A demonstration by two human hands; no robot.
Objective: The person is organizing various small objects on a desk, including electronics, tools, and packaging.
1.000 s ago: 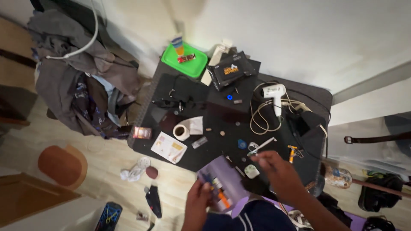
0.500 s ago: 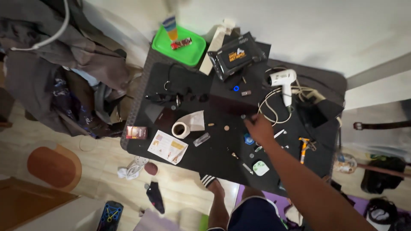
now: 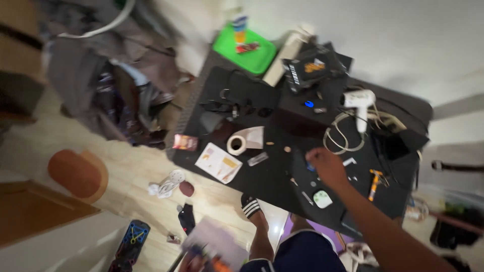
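Blue object (image 3: 309, 166) under right hand (image 3: 327, 166) fingertips

A black table (image 3: 262, 181) stood against a pale wall (image 3: 403, 40). The floor (image 3: 126, 171) was light wood-look boards, with a round orange mat (image 3: 78, 174) off the table's left edge and clothes (image 3: 96, 75) heaped beyond it.

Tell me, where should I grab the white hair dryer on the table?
Probably by its handle. The hair dryer lies flat on the black table, its thin handle pointing toward the person and its thick head toward the wall. Come down from above on the near side, where the right hand is. Mind the pale cord looped beside the handle.
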